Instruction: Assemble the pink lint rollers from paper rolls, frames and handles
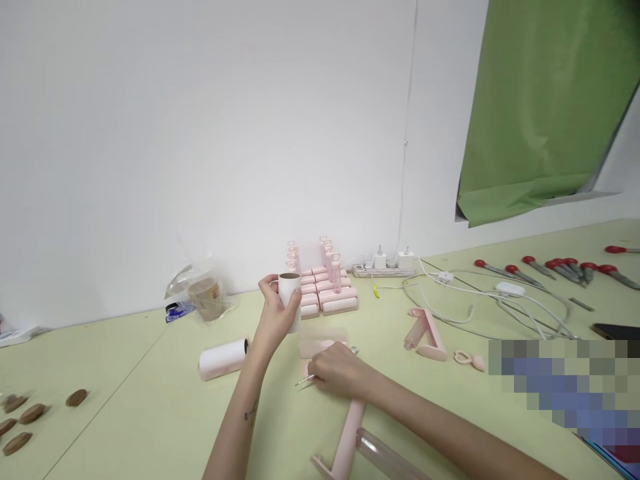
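My left hand (277, 313) is wrapped around an upright white lint-roller refill (289, 293), its brown cardboard core showing at the top. Lower and to the right, my right hand (337, 370) is closed on a thin pale pointed stick (305, 381) whose kind I cannot make out. Behind that hand lies a clear pink cover (323, 339), partly hidden by the fingers. A pink lint roller handle (349, 437) with a clear tube (385, 457) lies below my right forearm. Another white refill roll (223, 359) lies on its side left of my left wrist.
Several pink lint rollers (340, 300) are lined up by the wall. A pink folded handle (433, 337) and heart-ring piece (469, 360) lie right. Beyond are cables (473, 313), a power strip (384, 271) and red-ended tools (565, 267). A bagged tape roll (206, 298) sits left.
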`<state>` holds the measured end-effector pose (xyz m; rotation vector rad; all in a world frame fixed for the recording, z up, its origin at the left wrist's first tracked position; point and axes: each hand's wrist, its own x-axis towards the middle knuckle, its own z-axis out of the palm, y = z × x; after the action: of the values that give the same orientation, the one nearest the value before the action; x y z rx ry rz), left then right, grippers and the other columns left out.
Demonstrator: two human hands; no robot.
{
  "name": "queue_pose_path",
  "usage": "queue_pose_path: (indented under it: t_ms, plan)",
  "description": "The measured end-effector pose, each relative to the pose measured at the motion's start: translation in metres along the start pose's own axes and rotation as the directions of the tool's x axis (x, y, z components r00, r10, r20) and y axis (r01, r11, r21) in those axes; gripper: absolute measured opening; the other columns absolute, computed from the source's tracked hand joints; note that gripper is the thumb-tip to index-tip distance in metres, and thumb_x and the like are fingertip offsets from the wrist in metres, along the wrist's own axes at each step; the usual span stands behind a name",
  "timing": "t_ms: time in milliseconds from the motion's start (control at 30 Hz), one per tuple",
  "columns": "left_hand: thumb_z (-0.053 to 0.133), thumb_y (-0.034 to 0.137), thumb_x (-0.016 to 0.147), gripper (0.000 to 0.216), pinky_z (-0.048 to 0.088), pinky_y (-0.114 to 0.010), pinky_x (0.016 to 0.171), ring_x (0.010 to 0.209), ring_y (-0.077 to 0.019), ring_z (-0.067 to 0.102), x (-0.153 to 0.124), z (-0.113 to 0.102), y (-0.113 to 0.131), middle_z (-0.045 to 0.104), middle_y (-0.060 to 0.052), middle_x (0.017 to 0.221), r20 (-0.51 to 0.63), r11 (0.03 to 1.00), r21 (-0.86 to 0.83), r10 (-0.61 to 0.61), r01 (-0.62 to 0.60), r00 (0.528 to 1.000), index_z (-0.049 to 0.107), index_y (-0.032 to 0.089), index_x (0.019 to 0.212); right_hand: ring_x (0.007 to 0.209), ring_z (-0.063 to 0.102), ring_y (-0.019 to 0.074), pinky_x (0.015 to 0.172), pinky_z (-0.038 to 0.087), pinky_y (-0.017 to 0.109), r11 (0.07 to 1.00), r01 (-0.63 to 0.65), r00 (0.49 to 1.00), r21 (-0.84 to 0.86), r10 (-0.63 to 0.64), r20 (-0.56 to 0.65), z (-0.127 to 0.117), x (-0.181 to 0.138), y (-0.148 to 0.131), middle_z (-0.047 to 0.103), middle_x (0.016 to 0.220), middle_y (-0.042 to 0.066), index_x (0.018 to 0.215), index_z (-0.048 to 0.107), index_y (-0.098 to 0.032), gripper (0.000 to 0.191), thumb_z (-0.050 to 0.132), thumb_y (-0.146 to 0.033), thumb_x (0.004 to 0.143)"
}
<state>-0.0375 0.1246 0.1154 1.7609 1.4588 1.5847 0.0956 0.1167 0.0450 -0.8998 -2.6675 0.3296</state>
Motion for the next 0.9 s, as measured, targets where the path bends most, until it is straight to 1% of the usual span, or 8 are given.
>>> queue_pose_path:
  t_ms: [133, 300, 400, 500, 567, 700, 800, 900]
  plan:
    - [0.043, 0.035, 0.079, 0.036, 0.043, -0.028, 0.070, 0.078, -0.0142, 0.057, 0.001, -0.009, -0.001, 0.052, -0.004, 0.094, 0.007, 1.000, 0.025, 0.013, -0.013, 1.000, 0.020, 0.022, 0.103, 0.069, 0.057, 0.0164, 0.052, 0.025, 0.023, 0.999, -0.038, 0.994, -0.009, 0.037, -0.098, -0.017, 0.004, 0.006, 0.066, 0.079, 0.004, 0.081, 0.064, -0.019, 0.022, 0.042, -0.019, 0.078]
    - [0.042, 0.039, 0.080, 0.041, 0.043, -0.027, 0.070, 0.080, -0.0141, 0.056, 0.000, -0.008, -0.009, 0.053, -0.004, 0.096, 0.144, 0.996, 0.071, 0.049, -0.060, 0.988, 0.022, 0.023, 0.113, 0.052, 0.049, 0.0123, 0.047, 0.023, 0.022, 0.989, -0.092, 0.986, 0.112, 0.107, -0.132, -0.039, 0.007, 0.027, 0.060, 0.057, 0.001, 0.073, 0.068, -0.019, 0.018, 0.050, -0.019, 0.072]
    - [0.043, 0.037, 0.081, 0.044, 0.040, -0.028, 0.082, 0.097, -0.0157, 0.051, -0.003, 0.004, -0.016, 0.050, -0.006, 0.111, 0.274, 0.985, 0.106, 0.101, -0.134, 0.956, 0.026, 0.023, 0.119, 0.046, 0.042, 0.0093, 0.045, 0.026, 0.020, 0.959, -0.122, 0.966, 0.257, 0.174, -0.189, -0.065, -0.001, 0.046, 0.055, 0.052, -0.003, 0.082, 0.069, -0.019, 0.021, 0.052, -0.029, 0.072]
    - [0.048, 0.032, 0.078, 0.044, 0.031, -0.029, 0.092, 0.110, -0.0179, 0.043, -0.007, 0.016, -0.023, 0.047, -0.005, 0.121, 0.428, 0.963, 0.159, 0.130, -0.216, 0.895, 0.035, 0.024, 0.120, 0.043, 0.036, 0.0086, 0.040, 0.027, 0.020, 0.899, -0.173, 0.882, 0.403, 0.323, -0.342, -0.101, -0.017, 0.063, 0.045, 0.050, -0.003, 0.093, 0.065, -0.014, 0.040, 0.042, -0.043, 0.079]
    - [0.055, 0.031, 0.073, 0.042, 0.034, -0.029, 0.089, 0.105, -0.0196, 0.047, -0.009, 0.021, -0.028, 0.055, -0.002, 0.112, 0.561, 0.945, 0.195, 0.111, -0.262, 0.820, 0.047, 0.027, 0.114, 0.040, 0.031, 0.0078, 0.038, 0.027, 0.021, 0.860, -0.179, 0.810, 0.478, 0.404, -0.425, -0.121, -0.028, 0.068, 0.035, 0.049, -0.005, 0.099, 0.061, -0.011, 0.048, 0.037, -0.048, 0.080]
    - [0.060, 0.036, 0.069, 0.038, 0.038, -0.030, 0.081, 0.094, -0.0224, 0.053, -0.016, 0.029, -0.038, 0.060, -0.002, 0.100, 0.699, 0.906, 0.292, 0.018, -0.307, 0.715, 0.057, 0.030, 0.106, 0.039, 0.027, 0.0063, 0.037, 0.026, 0.021, 0.776, -0.099, 0.741, 0.623, 0.476, -0.475, -0.138, -0.043, 0.062, 0.025, 0.050, -0.007, 0.096, 0.061, -0.012, 0.043, 0.044, -0.048, 0.078]
    - [0.052, 0.043, 0.073, 0.041, 0.039, -0.033, 0.080, 0.090, -0.0238, 0.054, -0.028, 0.028, -0.040, 0.060, -0.004, 0.098, 0.697, 0.872, 0.381, -0.052, -0.308, 0.715, 0.053, 0.030, 0.113, 0.039, 0.028, 0.0069, 0.037, 0.025, 0.021, 0.757, -0.087, 0.752, 0.648, 0.476, -0.455, -0.137, -0.044, 0.045, 0.029, 0.046, -0.007, 0.089, 0.064, -0.015, 0.036, 0.050, -0.046, 0.075]
    - [0.047, 0.042, 0.077, 0.048, 0.036, -0.036, 0.083, 0.095, -0.0251, 0.051, -0.052, 0.008, -0.040, 0.057, -0.006, 0.106, 0.636, 0.835, 0.474, -0.107, -0.279, 0.764, 0.042, 0.027, 0.122, 0.043, 0.035, 0.0087, 0.040, 0.027, 0.022, 0.854, -0.093, 0.865, 0.512, 0.324, -0.383, -0.133, -0.044, 0.025, 0.043, 0.049, -0.003, 0.082, 0.066, -0.018, 0.032, 0.047, -0.043, 0.077]
